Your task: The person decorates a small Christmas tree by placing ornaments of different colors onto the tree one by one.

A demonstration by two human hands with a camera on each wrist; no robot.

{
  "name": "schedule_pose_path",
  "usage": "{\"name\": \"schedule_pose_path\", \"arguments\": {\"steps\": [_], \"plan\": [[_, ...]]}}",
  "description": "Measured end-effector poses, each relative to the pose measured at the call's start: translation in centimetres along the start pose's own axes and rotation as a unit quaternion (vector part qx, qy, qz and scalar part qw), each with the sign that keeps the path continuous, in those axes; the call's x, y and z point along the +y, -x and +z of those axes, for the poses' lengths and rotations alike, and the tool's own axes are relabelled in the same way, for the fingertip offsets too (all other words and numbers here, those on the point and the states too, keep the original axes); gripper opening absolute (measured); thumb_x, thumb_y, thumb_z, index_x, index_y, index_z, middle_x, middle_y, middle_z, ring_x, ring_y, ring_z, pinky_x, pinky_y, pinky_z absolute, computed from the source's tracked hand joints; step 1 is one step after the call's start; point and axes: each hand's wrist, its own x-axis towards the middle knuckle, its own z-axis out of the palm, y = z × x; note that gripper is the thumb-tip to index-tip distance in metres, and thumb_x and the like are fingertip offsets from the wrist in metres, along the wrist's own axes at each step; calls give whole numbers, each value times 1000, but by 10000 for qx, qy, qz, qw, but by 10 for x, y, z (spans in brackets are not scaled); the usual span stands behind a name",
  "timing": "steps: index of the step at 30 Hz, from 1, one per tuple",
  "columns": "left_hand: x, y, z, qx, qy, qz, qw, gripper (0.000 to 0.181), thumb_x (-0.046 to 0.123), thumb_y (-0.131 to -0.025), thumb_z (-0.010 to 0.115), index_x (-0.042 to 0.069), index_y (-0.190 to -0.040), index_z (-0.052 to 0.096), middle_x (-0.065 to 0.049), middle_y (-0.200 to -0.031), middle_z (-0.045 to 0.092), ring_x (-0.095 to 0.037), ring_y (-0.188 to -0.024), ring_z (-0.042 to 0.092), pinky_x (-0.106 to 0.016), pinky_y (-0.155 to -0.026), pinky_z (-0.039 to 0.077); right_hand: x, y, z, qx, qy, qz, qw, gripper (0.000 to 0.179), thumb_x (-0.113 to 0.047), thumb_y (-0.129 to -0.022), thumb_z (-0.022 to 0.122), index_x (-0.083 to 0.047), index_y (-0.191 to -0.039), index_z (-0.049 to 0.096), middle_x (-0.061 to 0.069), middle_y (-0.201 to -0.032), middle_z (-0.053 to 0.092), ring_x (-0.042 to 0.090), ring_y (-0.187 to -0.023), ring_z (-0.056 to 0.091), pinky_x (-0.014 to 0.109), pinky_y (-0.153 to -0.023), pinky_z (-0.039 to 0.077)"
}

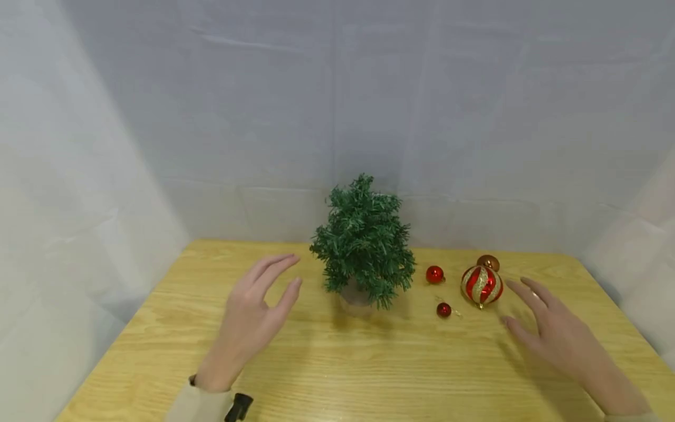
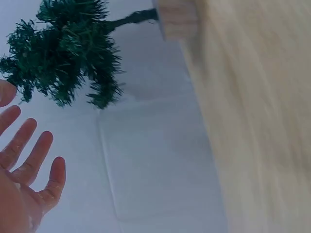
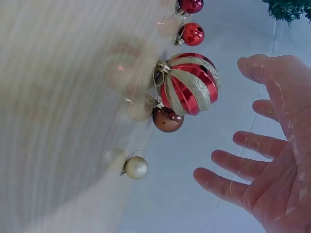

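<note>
A small green artificial Christmas tree (image 1: 364,240) stands upright on a round wooden base (image 1: 355,296) at the middle of the table. My left hand (image 1: 258,308) hovers left of it, fingers extended and holding nothing; the left wrist view shows its spread fingers (image 2: 34,160) near the branches. Over on the right, my right hand (image 1: 559,331) is held beside a large red and gold striped bauble (image 1: 482,285), fingers relaxed and apart from it. Behind that bauble sits a copper-brown bauble (image 1: 488,262). The right wrist view shows the palm (image 3: 286,179) bare.
Between tree and striped bauble lie a bright red bauble (image 1: 435,274) and a smaller dark red one (image 1: 444,309) with a gold loop. A pearl-coloured bauble (image 3: 136,167) shows in the right wrist view. White sheeting (image 1: 253,117) hangs behind the wooden table (image 1: 369,375).
</note>
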Motion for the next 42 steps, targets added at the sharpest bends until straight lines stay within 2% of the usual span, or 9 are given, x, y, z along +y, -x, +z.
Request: {"name": "schedule_pose_path", "arguments": {"steps": [4,11,18,24,27,33,35,42], "plan": [[4,-13,6,57,265,175,9995,38,14,-92,74,9,-130,70,-7,-127,71,-24,-117,67,-32,-105,51,4,-9,-1,198,-15,-361,9992,64,-23,-89,79,-3,-143,52,33,-139,51,56,-103,64,62,-66,55],[8,-26,16,-3,441,338,9985,39,14,-91,75,10,-129,70,-7,-127,70,-24,-117,67,-39,-103,52,9,-23,1,104,44,-627,9980,61,-19,-87,80,-1,-140,56,31,-136,55,52,-106,65,62,-73,56],[9,-35,23,-154,593,368,9974,40,13,-91,76,10,-130,69,-8,-131,67,-23,-121,65,-40,-105,52,11,-37,6,-40,90,-797,9968,62,-14,-83,83,-1,-138,58,31,-136,55,50,-104,66,58,-72,57],[9,-38,28,-273,594,332,9973,39,17,-93,75,12,-131,69,-7,-132,66,-23,-121,65,-42,-103,53,10,-49,9,-392,109,-730,9965,59,-18,-87,80,-1,-139,58,33,-137,54,44,-95,70,53,-71,59],[8,-39,30,-313,575,302,9974,39,17,-94,74,12,-131,69,-7,-132,66,-24,-120,65,-43,-101,54,11,-54,11,-503,74,-704,9962,57,-19,-88,79,-3,-139,58,33,-138,54,43,-94,71,55,-72,58],[9,-39,32,-337,518,217,9979,37,19,-95,74,14,-131,69,-6,-132,66,-24,-119,66,-45,-98,56,15,-62,17,-571,37,-845,9948,56,-20,-88,79,-2,-137,60,32,-137,55,34,-86,71,52,-72,58],[8,-39,32,-352,515,195,9979,37,19,-95,73,14,-131,69,-6,-132,66,-24,-119,66,-45,-98,56,16,-64,19,-541,64,-924,9942,56,-20,-87,80,-2,-136,61,31,-137,57,32,-88,72,51,-74,59],[9,-40,32,-367,464,195,9981,36,19,-95,73,13,-130,70,-6,-131,67,-25,-118,67,-44,-97,56,17,-68,24,-634,13,-939,9936,58,-19,-85,83,-1,-136,62,30,-134,59,34,-91,72,51,-76,59]]}}
